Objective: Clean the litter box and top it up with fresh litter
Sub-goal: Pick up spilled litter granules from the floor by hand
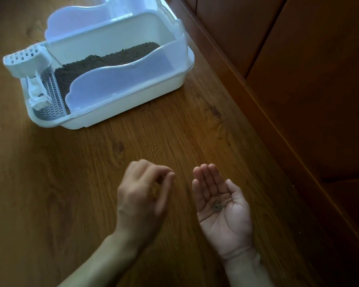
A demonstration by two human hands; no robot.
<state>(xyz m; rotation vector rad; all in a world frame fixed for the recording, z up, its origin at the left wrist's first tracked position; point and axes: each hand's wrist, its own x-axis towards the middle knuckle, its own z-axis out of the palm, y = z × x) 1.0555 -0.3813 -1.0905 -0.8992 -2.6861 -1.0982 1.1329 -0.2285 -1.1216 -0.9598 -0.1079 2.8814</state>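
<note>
A white litter box (133,104) with translucent bluish side shields stands on the wooden floor at the upper left, with dark brown litter (104,61) inside. A white slotted scoop (27,59) rests in its holder at the box's left end. Several spilled litter granules (153,151) lie on the floor in front of the box. My left hand (142,195) hovers palm down near them, fingertips pinched together. My right hand (220,206) lies palm up beside it, fingers straight, with a small pile of grains (218,207) in the palm.
A dark wooden cabinet or wall panel (298,79) with a raised base edge runs diagonally along the right side. The wooden floor (60,183) stretches to the left and toward me. A grated step (52,96) sits at the box's left end.
</note>
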